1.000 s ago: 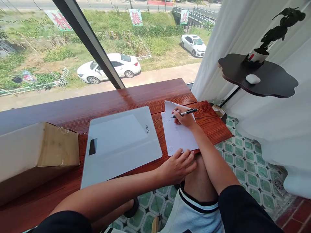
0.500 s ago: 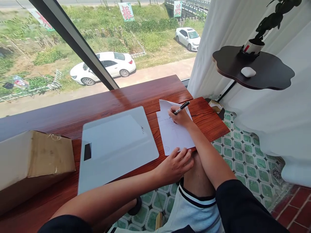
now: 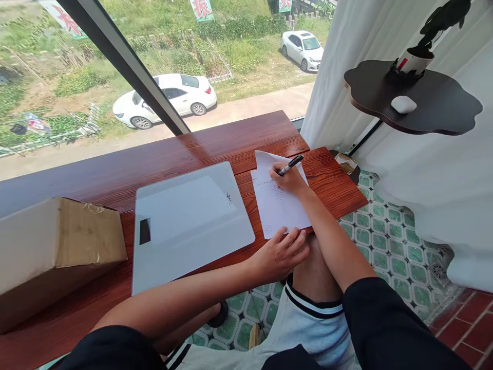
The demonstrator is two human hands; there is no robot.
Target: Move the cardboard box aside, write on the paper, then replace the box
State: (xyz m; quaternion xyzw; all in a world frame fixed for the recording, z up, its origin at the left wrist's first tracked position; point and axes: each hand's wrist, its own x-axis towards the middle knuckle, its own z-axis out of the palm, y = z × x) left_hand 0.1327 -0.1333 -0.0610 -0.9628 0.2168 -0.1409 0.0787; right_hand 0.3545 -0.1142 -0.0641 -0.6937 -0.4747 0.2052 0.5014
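Note:
My right hand (image 3: 288, 178) is closed around a black pen (image 3: 295, 162), its lower end down on a white sheet of paper (image 3: 275, 205). Lines of small writing show on the sheet, too small to read. Another sheet's edge seems to stick out beneath at the top. My left hand (image 3: 283, 254) lies with its fingers apart over the table's front edge, fingertips at the bottom edge of the paper. Just left of the paper, a flat pale grey glass-like board (image 3: 192, 221) with a small dark window lies on the reddish-brown wooden table (image 3: 335, 177).
A cardboard box (image 3: 90, 231) stands on the table at the left. A dark scalloped side table (image 3: 447, 110) at the right bears a potted plant (image 3: 418, 59) and a white rounded object (image 3: 403, 105). A window with parked cars outside lies behind, beside a white curtain (image 3: 427, 195).
The whole view has shifted slightly, so the table things sit a little higher and further right. My right hand still grips the pen on the paper; my left hand keeps its place.

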